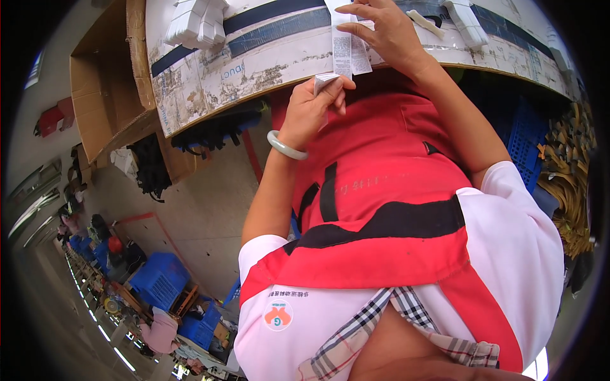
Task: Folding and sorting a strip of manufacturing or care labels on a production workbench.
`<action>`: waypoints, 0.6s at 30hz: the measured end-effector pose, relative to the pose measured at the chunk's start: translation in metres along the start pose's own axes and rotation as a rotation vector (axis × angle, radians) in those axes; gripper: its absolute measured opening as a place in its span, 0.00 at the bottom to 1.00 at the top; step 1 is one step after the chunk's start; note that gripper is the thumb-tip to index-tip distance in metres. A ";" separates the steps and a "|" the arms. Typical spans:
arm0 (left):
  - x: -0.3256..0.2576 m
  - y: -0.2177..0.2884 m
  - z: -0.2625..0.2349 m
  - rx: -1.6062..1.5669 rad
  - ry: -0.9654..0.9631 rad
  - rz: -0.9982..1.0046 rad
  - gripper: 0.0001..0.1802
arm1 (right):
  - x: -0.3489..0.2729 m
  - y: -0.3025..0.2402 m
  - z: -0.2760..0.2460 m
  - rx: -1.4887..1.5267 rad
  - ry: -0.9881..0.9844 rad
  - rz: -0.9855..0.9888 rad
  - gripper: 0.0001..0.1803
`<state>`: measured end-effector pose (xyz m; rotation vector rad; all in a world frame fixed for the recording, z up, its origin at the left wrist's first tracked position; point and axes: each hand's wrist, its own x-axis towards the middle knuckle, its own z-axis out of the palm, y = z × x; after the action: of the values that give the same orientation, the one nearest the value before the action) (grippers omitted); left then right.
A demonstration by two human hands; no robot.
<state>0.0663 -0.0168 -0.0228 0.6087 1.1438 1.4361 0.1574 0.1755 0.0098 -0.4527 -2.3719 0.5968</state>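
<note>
My left hand (312,106), with a pale green bangle (284,146) on its wrist, pinches the lower folded end of a white printed paper strip (344,52) at the worn table's edge (210,95). Above it, over the tabletop, my right hand (383,28) holds the same strip between thumb and fingers. The strip hangs down between the two hands. A red apron (381,190) covers my front below them.
An open cardboard box (105,95) stands left of the table. A pile of white pieces (197,24) lies on the tabletop, with more white pieces (467,22) at the right. Blue crates (524,143) and tan strips (569,184) sit at right. Other workers sit at far lower left.
</note>
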 end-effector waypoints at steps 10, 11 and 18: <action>0.021 0.010 -0.013 0.524 0.449 0.399 0.08 | -0.015 0.025 0.014 0.330 -0.134 0.168 0.06; 0.025 0.008 -0.016 0.554 0.456 0.445 0.07 | -0.014 0.020 0.014 0.275 -0.089 0.172 0.05; 0.040 -0.004 -0.012 0.431 0.377 0.372 0.08 | -0.013 0.032 0.021 0.104 -0.096 0.072 0.04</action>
<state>0.0489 0.0169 -0.0399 0.9120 1.7320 1.6762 0.1588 0.1895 -0.0278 -0.4748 -2.4095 0.7866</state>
